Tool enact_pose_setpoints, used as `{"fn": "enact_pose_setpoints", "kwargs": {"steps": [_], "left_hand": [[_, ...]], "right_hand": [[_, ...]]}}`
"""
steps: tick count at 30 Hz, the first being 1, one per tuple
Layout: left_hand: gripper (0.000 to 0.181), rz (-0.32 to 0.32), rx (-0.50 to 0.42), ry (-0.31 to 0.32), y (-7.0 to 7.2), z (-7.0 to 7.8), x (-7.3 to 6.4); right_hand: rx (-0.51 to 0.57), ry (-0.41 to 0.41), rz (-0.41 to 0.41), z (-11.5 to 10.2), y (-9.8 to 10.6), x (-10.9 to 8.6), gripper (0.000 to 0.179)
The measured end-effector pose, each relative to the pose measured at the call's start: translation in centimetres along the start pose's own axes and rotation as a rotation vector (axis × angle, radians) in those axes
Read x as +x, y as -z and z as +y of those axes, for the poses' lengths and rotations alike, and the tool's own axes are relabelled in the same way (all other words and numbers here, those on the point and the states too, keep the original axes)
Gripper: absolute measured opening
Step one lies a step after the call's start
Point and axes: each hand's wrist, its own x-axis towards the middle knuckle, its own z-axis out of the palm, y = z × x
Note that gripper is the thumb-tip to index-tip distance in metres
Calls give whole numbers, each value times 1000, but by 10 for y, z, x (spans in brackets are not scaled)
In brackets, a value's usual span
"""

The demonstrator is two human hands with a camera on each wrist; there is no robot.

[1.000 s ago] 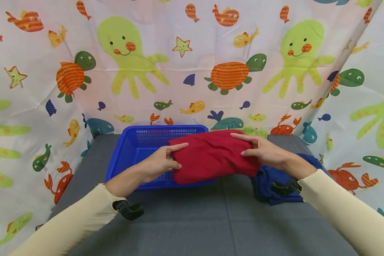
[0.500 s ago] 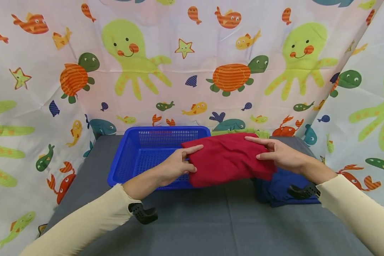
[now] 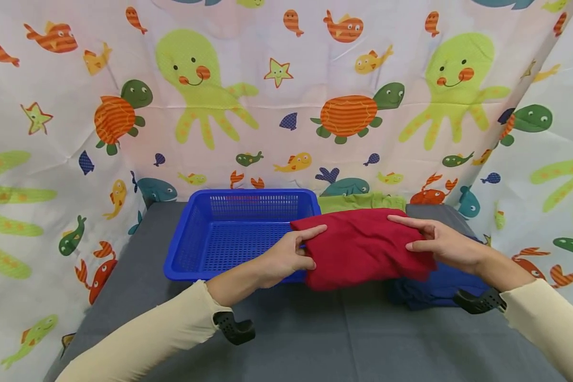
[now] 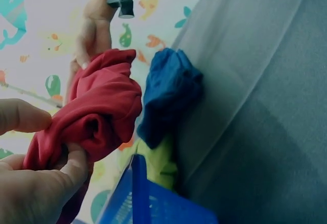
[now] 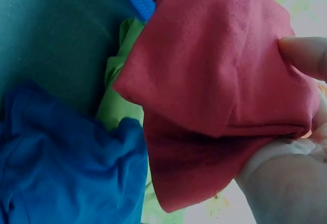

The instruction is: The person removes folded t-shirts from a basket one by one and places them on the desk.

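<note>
The red cloth, folded into a thick bundle, is held up between the two hands above the grey tabletop. The left hand pinches its left end, thumb under and forefinger stretched over the top edge; in the left wrist view the cloth bunches into rolled folds against that thumb. The right hand grips the right end, fingers laid across the top and thumb curled below, and the right wrist view shows the folded layers caught between thumb and palm. Just left of the left hand, partly behind it, sits a blue plastic basket with perforated walls; the cloth's left edge overlaps the basket's right rim as seen from the head view. Below the right hand a crumpled blue garment lies on the tabletop. Beyond the hands, next to the basket's far right corner, lies a green garment. A sea-creature patterned curtain closes in the scene behind the hands and on both sides.
</note>
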Motion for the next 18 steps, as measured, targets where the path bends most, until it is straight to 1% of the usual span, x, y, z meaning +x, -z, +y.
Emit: {"fn": "enact_pose_setpoints", "kwargs": {"steps": [3, 5, 10, 12, 18], "left_hand": [[77, 14, -11, -12, -8, -2, 3], [77, 24, -26, -19, -13, -4, 6], [78, 13, -43, -28, -25, -10, 10], [79, 1, -40, -34, -29, -12, 12], [78, -2, -39, -35, -42, -19, 22]], "right_hand": [[10, 18, -7, 2, 2, -8, 67], [2, 15, 4, 2, 4, -14, 67], [-26, -36, 36, 4, 7, -27, 67], [-23, -46, 35, 6, 8, -33, 67], [-13, -59, 19, 15, 18, -49, 66]]}}
